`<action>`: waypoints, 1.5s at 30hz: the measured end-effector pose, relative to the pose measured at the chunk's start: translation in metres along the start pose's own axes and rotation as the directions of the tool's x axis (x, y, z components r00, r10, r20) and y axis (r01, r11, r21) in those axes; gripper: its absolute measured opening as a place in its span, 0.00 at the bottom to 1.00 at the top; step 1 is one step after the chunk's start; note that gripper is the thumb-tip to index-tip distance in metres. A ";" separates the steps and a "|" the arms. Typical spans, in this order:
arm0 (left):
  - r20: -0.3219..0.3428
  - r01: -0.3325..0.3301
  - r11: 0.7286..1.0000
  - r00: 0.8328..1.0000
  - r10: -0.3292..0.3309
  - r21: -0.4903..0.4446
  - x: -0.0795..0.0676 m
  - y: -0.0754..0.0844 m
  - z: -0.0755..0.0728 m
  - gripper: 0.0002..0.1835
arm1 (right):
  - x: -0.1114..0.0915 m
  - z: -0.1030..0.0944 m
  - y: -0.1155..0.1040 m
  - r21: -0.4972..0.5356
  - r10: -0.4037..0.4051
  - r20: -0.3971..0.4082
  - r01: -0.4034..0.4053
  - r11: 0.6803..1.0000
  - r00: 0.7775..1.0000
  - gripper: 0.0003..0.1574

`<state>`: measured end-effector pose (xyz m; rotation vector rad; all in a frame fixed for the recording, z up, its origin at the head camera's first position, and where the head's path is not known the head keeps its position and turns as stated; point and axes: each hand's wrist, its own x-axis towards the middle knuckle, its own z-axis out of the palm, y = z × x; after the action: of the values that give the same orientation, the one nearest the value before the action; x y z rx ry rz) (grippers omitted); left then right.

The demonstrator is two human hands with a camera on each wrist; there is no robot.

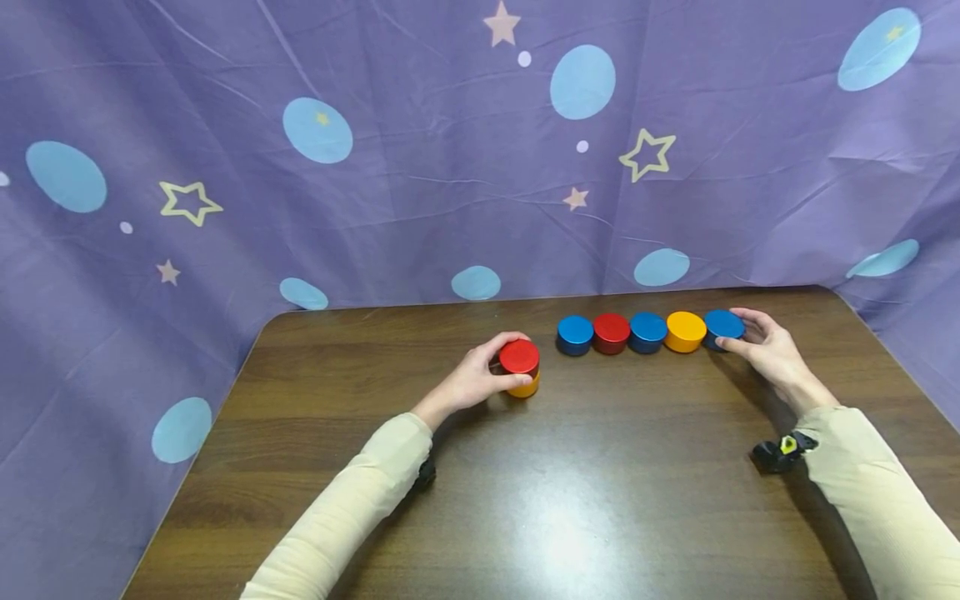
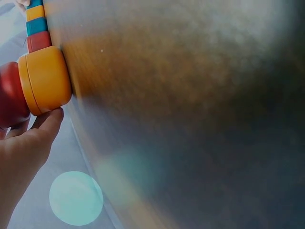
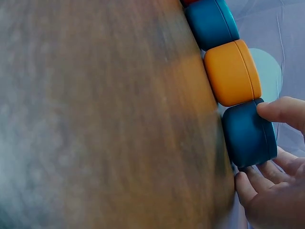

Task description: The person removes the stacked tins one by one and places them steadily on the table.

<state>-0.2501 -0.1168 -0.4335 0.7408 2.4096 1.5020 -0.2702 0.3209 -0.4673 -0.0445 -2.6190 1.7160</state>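
Left of the row, a red round tin [image 1: 519, 357] sits stacked on a yellow round tin [image 1: 525, 388]. My left hand [image 1: 477, 375] grips this stack from the left, thumb along the near side; in the left wrist view a fingertip touches the yellow tin [image 2: 47, 78]. At the right end of the row stands a blue round tin [image 1: 723, 324]. My right hand [image 1: 776, 357] holds it between thumb and fingers from the right. In the right wrist view that blue tin [image 3: 248, 133] stands against its yellow neighbour [image 3: 231, 71].
Leftward along the row come a yellow tin [image 1: 685, 333], a blue tin [image 1: 647, 332], a red tin [image 1: 611, 333] and another blue tin [image 1: 574, 335]. They stand near the back of the brown wooden table [image 1: 600, 467]. A purple patterned cloth [image 1: 420, 167] hangs behind.
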 end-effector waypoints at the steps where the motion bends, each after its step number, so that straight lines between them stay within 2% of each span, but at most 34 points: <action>1: -0.002 -0.001 1.000 1.000 0.001 -0.002 0.001 -0.002 0.000 0.32 | 0.000 0.000 0.000 -0.003 0.002 0.002 -0.002 1.000 1.000 0.42; 16: -0.010 0.006 1.000 1.000 -0.006 -0.009 0.002 -0.007 0.001 0.31 | -0.001 -0.001 0.000 0.015 0.001 0.024 -0.001 1.000 1.000 0.47; 21: -0.007 0.004 1.000 1.000 -0.004 -0.009 0.002 -0.007 0.001 0.30 | -0.001 -0.002 0.000 -0.003 0.016 -0.002 -0.016 1.000 1.000 0.47; 25: -0.003 0.009 1.000 1.000 -0.009 -0.014 0.002 -0.007 0.001 0.30 | -0.004 -0.003 -0.001 0.017 -0.014 -0.032 0.014 1.000 0.999 0.44; 27: -0.001 0.014 1.000 1.000 -0.014 -0.016 0.002 -0.007 0.001 0.31 | -0.006 -0.003 -0.002 0.077 -0.028 -0.064 0.033 0.997 0.998 0.38; 29: -0.002 0.019 1.000 1.000 -0.019 -0.013 0.002 -0.007 0.001 0.31 | -0.008 -0.004 -0.004 0.171 -0.043 -0.097 0.059 0.984 0.994 0.34; 33: -0.005 0.021 1.000 1.000 -0.021 -0.007 0.001 -0.007 0.001 0.31 | -0.011 -0.003 -0.009 0.322 -0.072 -0.168 0.123 0.939 0.983 0.34; 38: 0.000 0.030 0.999 1.000 -0.030 -0.016 0.001 -0.004 0.001 0.33 | -0.015 0.001 -0.019 0.406 -0.103 -0.213 0.184 0.895 0.972 0.35; 45: -0.002 0.027 0.999 1.000 -0.027 -0.029 0.001 -0.006 0.001 0.37 | -0.021 0.011 -0.037 0.492 -0.178 -0.198 0.254 0.833 0.964 0.33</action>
<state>-0.2519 -0.1175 -0.4391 0.6980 2.3847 1.5255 -0.2503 0.2953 -0.4374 0.1247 -1.8985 2.1608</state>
